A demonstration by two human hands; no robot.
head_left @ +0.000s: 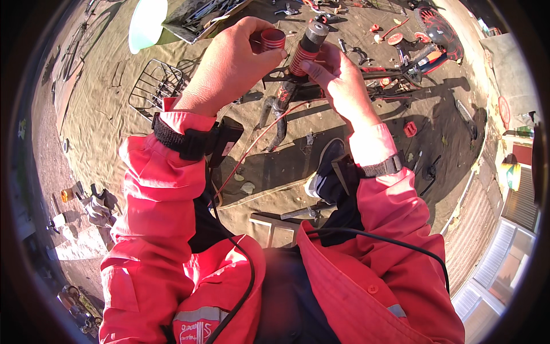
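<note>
Likely stiff and light, that red ring (273,43) suits the left hand's (234,62) side pinch, the right hand (342,81) clasping ribbed red spacers (301,59).

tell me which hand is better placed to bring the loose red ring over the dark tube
Probably the left hand: it already holds the red ring beside the dark tube, while the right hand grips the red sleeve lower down.

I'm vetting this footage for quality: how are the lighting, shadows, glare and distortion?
Head view: hard sunlight, with dark shadows on the tan cloth ground sheet; head view: glare bleaches the pale mint, rounded object and partly the red fabric right cuff; head view: fisheye distortion curves the scene inside a black rim.
</note>
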